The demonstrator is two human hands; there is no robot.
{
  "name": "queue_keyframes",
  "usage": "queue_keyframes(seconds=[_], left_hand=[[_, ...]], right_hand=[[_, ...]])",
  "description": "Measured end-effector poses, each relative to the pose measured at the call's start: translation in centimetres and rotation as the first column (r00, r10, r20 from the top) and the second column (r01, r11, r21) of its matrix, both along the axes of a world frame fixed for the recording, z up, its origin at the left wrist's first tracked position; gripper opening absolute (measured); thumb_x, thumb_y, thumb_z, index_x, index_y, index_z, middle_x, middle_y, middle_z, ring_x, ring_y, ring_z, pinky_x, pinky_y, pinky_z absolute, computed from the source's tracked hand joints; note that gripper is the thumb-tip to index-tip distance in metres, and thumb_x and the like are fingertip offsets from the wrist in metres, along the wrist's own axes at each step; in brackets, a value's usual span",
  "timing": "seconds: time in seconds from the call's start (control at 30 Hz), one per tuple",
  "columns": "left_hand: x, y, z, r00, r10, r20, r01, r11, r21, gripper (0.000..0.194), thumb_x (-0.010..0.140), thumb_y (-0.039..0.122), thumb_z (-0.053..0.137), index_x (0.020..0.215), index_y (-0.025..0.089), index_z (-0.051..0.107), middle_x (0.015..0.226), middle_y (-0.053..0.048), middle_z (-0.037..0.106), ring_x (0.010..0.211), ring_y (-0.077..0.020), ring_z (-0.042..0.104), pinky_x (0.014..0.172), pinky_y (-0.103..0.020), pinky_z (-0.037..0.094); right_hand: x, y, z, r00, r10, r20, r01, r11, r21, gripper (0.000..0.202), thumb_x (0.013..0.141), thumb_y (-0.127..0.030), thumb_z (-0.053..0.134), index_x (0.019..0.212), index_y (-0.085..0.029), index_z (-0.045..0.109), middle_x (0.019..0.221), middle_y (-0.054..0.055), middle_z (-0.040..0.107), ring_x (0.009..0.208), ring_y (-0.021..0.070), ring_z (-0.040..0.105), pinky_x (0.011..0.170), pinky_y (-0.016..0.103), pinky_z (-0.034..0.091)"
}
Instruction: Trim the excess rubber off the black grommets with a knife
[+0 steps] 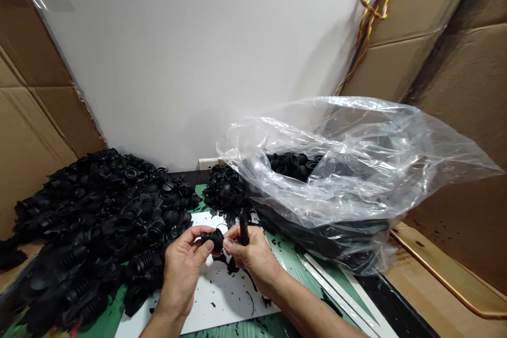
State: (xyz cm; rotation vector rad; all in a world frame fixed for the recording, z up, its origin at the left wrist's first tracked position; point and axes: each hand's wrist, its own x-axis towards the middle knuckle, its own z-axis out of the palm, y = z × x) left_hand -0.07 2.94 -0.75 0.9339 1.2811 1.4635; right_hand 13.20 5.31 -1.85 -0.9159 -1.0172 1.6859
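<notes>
My left hand (pixel 182 261) is closed around a small black rubber bellows (pixel 213 238), its fingers and thumb on the ribbed body. My right hand (pixel 252 253) is closed too, thumb and fingertips pinching at the wide rim end of the same piece. Upright from that hand sticks a dark, pen-like tool (pixel 243 228); its working tip cannot be made out. Below both hands lies a white sheet (pixel 225 301) strewn with thin black scraps. A big heap of similar black bellows (pixel 130 206) spreads to the left.
A smaller pile of black scraps (pixel 225 187) sits behind the hands. To the right stands a clear plastic bag (pixel 356 185) with black pieces inside. White strips (pixel 336 293) and a gold phone (pixel 447 269) lie at the right. Cardboard walls (pixel 35 111) flank the green mat (pixel 283 248).
</notes>
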Motion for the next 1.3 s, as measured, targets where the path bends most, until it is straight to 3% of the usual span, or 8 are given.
queue_keyframes(seconds=[0.33,0.43,0.57,0.73,1.0,1.13,1.3], left_hand=[[0.4,0.1,-0.2,0.996,0.078,-0.049,-0.074,0.994,0.076,0.014,0.053,0.019,0.075,0.066,0.017,0.07,0.058,0.0,0.067,0.049,-0.0129,0.057,0.05,-0.023,0.048],[0.5,0.0,-0.3,0.994,0.037,-0.101,-0.03,0.997,0.065,0.017,0.054,0.021,0.075,0.07,0.017,0.07,0.06,0.0,0.068,0.049,-0.0133,0.058,0.051,-0.024,0.049],[0.9,-0.2,0.1,0.989,-0.011,-0.148,0.019,0.998,0.052,0.024,0.057,0.026,0.074,0.079,0.018,0.073,0.076,-0.002,0.071,0.05,-0.013,0.06,0.053,-0.026,0.052],[1.0,-0.1,-0.1,0.986,0.008,-0.168,-0.005,1.0,0.018,0.02,0.058,0.028,0.073,0.074,0.018,0.069,0.06,0.001,0.067,0.046,-0.0134,0.059,0.049,-0.025,0.049],[0.7,-0.2,-0.5,0.986,0.044,-0.163,-0.049,0.998,-0.027,0.02,0.057,0.03,0.072,0.072,0.017,0.067,0.047,0.003,0.06,0.042,-0.0134,0.055,0.044,-0.023,0.044],[0.6,-0.2,-0.4,0.987,0.061,-0.15,-0.067,0.997,-0.034,0.021,0.055,0.029,0.074,0.071,0.017,0.067,0.05,0.003,0.06,0.039,-0.0118,0.053,0.04,-0.022,0.04],[0.7,-0.2,-0.6,0.986,0.074,-0.148,-0.075,0.997,0.0,0.018,0.056,0.027,0.074,0.069,0.017,0.068,0.055,0.002,0.061,0.039,-0.0101,0.052,0.039,-0.021,0.041]], right_hand=[[-0.1,-0.1,-0.2,0.999,0.048,0.015,-0.049,0.996,0.073,0.03,0.058,-0.04,0.076,0.06,-0.014,0.06,0.055,-0.001,0.06,0.039,0.004,0.03,0.037,0.02,0.02],[-0.2,0.0,-0.3,1.0,0.018,0.013,-0.019,0.996,0.085,0.031,0.058,-0.039,0.076,0.058,-0.015,0.057,0.051,-0.004,0.054,0.038,0.004,0.031,0.036,0.02,0.02],[-0.2,0.2,-0.4,0.997,-0.012,-0.073,0.009,0.999,-0.039,0.039,0.055,-0.045,0.076,0.055,-0.017,0.049,0.041,-0.009,0.041,0.033,0.0028,0.025,0.034,0.02,0.016],[-0.2,0.1,-0.3,0.984,0.047,-0.174,-0.066,0.993,-0.101,0.046,0.05,-0.049,0.079,0.055,-0.017,0.046,0.04,-0.011,0.037,0.033,0.0007,0.019,0.035,0.019,0.01],[-0.4,0.1,-0.5,0.99,0.085,-0.108,-0.091,0.995,-0.051,0.047,0.054,-0.053,0.077,0.058,-0.017,0.047,0.043,-0.011,0.034,0.036,0.0021,0.021,0.036,0.02,0.014],[0.6,0.5,-0.4,0.996,-0.073,0.059,0.068,0.994,0.083,0.042,0.06,-0.053,0.074,0.065,-0.015,0.058,0.049,-0.007,0.042,0.042,0.0066,0.033,0.042,0.022,0.027],[2.7,1.0,0.6,0.963,-0.267,0.029,0.245,0.917,0.316,0.045,0.074,-0.06,0.06,0.079,-0.016,0.068,0.074,0.004,0.059,0.062,0.0134,0.048,0.059,0.027,0.041]])
